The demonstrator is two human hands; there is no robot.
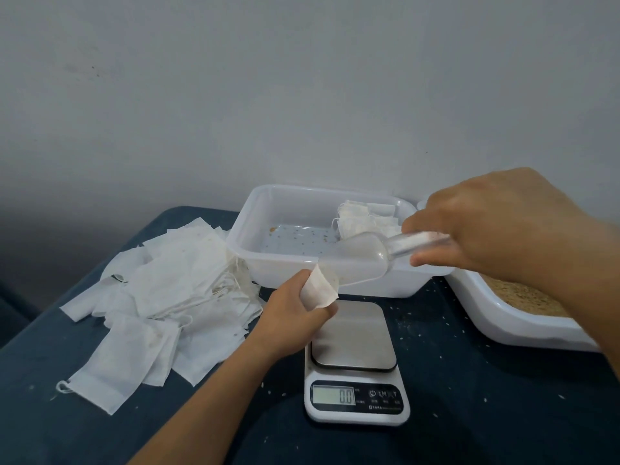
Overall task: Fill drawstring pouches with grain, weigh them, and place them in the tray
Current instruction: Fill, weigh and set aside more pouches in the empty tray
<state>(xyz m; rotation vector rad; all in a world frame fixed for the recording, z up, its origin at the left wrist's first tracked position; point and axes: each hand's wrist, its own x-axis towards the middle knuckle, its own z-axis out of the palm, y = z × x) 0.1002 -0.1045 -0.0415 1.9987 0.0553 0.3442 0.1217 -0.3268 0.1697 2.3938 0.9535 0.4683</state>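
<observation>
White fabric pinched in the left hand [295, 297]: held one drawstring pouch [318, 290] by its upper edge, fingers curled round it, mouth turned up toward the scoop. Gripped the handle of a clear plastic scoop [362, 256] in the right hand [496, 226], fingers and thumb wrapped round it, bowl slanted down so its lip met the pouch mouth. Could not tell how much grain sat in the bowl.

Judged as the filling step, mid-pour. Next called for a steady tilt with the lip kept inside the opening, then drawing the string and setting the pouch on the scale.

Hung both hands just above the scale [355, 364], its steel platform bare, its display [333, 396] showing zero. Nothing weighed yet for this pouch.

Beyond the hands, found the clear tray [255, 226] holding a small cluster of filled pouches [362, 219] in its far right corner, plus a scatter of loose grains on its floor. To the right, saw a white tub [523, 317] holding tan grain [523, 293], partly hidden by the right arm. To the left, noted a loose heap of empty pouches [174, 283] lying flat on the dark table [469, 397], strings tangled, stray grains dotted about.
</observation>
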